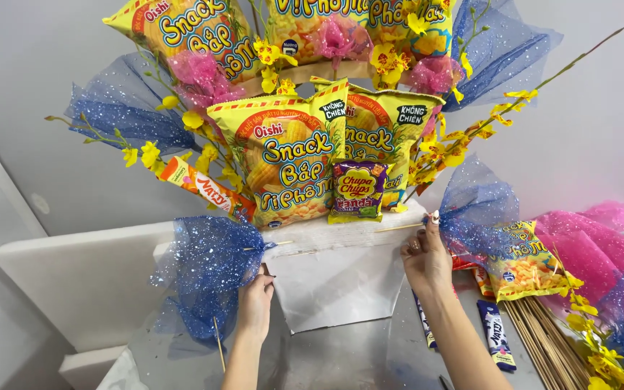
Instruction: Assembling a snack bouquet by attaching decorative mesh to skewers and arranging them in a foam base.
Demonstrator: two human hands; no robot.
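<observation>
The right hand (pixel 426 254) pinches a glittery blue mesh puff (pixel 475 209) on its skewer at the right edge of the white foam base (pixel 341 235); push it in level, I'd say. The left hand (pixel 256 300) grips a matching puff (pixel 204 263) at the left. Above stand yellow corn-snack bags (pixel 283 155), a small purple candy bag (pixel 357 190) and an orange wafer stick (pixel 204 186); spare skewers (pixel 543 339) lie right.

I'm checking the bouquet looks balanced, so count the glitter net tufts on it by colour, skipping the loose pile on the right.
Blue net tufts: 4 (two up top, two low, one held by the left hand and one by the right hand)
Pink net tufts: 3
Total: 7
</observation>
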